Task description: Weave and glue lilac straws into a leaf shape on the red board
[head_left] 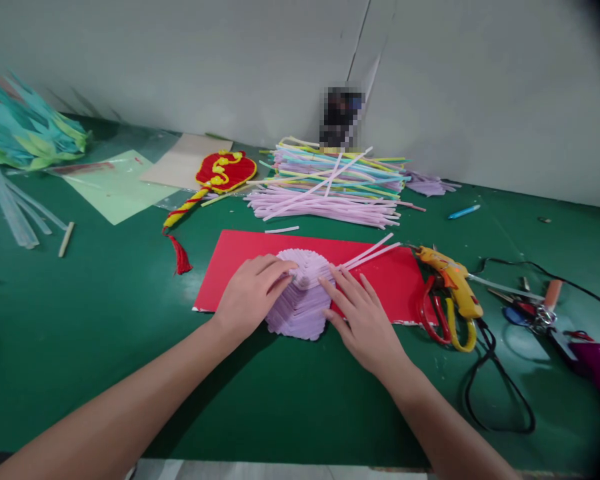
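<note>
A fan-shaped piece of woven lilac pipe cleaners [300, 300] lies on a red sheet [385, 280] on the green table. My left hand [253, 293] rests on its left side, fingers curled and pressing on the top of the weave. My right hand [363, 320] lies flat on its right side, fingers stretched out. Two loose lilac stems [375, 252] stick out from the piece toward the upper right.
A pile of pastel pipe cleaners [330, 187] sits behind the red sheet. A yellow glue gun [455, 283], red scissors [433, 313] and a black cord [500, 393] lie at the right. A red and yellow fan [220, 175] and clear glue sticks [10, 207] lie at the left.
</note>
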`<state>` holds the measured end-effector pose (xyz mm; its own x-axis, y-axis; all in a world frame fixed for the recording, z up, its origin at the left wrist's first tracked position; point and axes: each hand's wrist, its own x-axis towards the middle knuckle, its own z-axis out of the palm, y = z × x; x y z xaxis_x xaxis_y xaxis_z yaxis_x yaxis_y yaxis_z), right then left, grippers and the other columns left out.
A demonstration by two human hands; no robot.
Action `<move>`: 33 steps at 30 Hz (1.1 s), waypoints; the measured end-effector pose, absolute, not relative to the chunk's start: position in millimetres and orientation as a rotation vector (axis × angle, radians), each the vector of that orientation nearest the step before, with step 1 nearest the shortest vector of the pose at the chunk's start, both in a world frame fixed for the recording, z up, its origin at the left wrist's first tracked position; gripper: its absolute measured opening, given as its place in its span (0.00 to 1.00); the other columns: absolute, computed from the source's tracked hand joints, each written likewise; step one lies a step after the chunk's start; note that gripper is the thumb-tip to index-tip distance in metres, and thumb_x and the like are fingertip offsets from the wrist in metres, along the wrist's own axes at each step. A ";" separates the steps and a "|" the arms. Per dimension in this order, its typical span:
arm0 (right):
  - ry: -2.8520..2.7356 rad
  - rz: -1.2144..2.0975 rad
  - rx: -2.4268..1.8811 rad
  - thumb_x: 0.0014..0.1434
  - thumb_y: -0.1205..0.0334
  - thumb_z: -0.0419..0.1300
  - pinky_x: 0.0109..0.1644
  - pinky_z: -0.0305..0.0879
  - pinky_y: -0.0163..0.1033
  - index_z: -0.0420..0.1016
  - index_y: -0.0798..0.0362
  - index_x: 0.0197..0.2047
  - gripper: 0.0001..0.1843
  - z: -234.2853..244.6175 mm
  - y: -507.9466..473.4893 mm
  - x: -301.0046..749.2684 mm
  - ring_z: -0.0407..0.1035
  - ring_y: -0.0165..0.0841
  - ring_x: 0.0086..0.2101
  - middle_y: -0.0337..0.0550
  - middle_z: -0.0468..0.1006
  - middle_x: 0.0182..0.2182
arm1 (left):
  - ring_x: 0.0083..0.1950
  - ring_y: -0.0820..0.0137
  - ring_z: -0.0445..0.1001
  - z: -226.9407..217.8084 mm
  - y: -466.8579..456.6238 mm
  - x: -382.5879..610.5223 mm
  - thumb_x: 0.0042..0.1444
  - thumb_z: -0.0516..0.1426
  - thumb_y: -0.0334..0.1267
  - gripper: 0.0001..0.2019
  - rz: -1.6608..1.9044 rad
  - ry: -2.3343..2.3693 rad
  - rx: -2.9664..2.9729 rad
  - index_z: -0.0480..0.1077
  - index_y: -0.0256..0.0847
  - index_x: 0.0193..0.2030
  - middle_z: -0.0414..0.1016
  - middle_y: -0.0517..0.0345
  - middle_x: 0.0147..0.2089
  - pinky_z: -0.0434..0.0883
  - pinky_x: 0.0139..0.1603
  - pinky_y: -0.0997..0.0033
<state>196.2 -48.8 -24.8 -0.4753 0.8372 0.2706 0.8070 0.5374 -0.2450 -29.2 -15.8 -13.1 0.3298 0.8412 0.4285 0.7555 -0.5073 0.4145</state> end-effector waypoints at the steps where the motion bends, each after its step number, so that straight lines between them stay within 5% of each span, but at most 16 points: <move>1: -2.340 0.121 -1.368 0.67 0.57 0.48 0.65 0.49 0.55 0.60 0.50 0.63 0.22 -25.1 -48.5 198.0 0.56 0.40 0.61 0.48 0.64 0.61 | 0.46 0.65 0.72 -10.8 -15.7 -30.6 0.64 0.51 0.37 0.09 0.925 1.557 2.426 0.71 0.42 0.46 0.75 0.55 0.43 0.68 0.48 0.64; 4: -2.076 0.082 -1.446 0.66 0.62 0.49 0.54 0.62 0.50 0.71 0.54 0.48 0.13 -26.7 -47.4 203.0 0.68 0.39 0.46 0.50 0.76 0.44 | 0.49 0.61 0.71 -6.8 -12.8 -36.6 0.63 0.51 0.39 0.11 0.886 1.763 2.371 0.71 0.41 0.47 0.74 0.51 0.47 0.67 0.50 0.58; 8: -1.997 0.105 -1.382 0.64 0.64 0.53 0.42 0.66 0.44 0.72 0.53 0.36 0.08 -28.4 -45.3 204.5 0.67 0.36 0.35 0.46 0.74 0.32 | 0.55 0.57 0.68 -12.6 -4.3 -44.7 0.62 0.51 0.41 0.14 0.705 1.881 2.312 0.70 0.39 0.50 0.71 0.49 0.53 0.62 0.58 0.51; 13: -2.042 0.137 -1.276 0.62 0.65 0.54 0.44 0.66 0.45 0.74 0.52 0.40 0.07 -30.9 -42.6 202.7 0.68 0.37 0.38 0.47 0.75 0.36 | 0.63 0.62 0.62 -22.0 1.8 -46.9 0.63 0.49 0.42 0.15 0.655 1.712 2.233 0.68 0.42 0.53 0.66 0.51 0.61 0.52 0.66 0.49; 18: -2.105 0.136 -1.256 0.62 0.65 0.55 0.48 0.66 0.47 0.74 0.52 0.45 0.10 -34.6 -42.6 202.9 0.69 0.38 0.43 0.47 0.76 0.40 | 0.62 0.62 0.63 -14.7 0.3 -44.7 0.61 0.52 0.41 0.11 0.790 1.637 2.062 0.71 0.41 0.45 0.68 0.52 0.58 0.56 0.65 0.52; 27: -2.180 0.159 -1.319 0.64 0.62 0.52 0.51 0.64 0.48 0.74 0.50 0.49 0.14 -31.6 -44.4 200.1 0.68 0.38 0.45 0.47 0.75 0.44 | 0.41 0.67 0.75 -10.8 -1.3 -40.6 0.51 0.58 0.38 0.08 1.049 1.430 1.456 0.65 0.41 0.38 0.75 0.57 0.38 0.72 0.43 0.63; 33: -2.032 0.215 -1.372 0.65 0.58 0.50 0.54 0.63 0.49 0.73 0.51 0.49 0.15 -27.2 -45.9 202.4 0.68 0.39 0.47 0.48 0.76 0.44 | 0.39 0.68 0.76 -10.2 -2.6 -40.3 0.49 0.60 0.37 0.20 1.151 1.273 1.188 0.63 0.41 0.49 0.76 0.60 0.35 0.72 0.39 0.67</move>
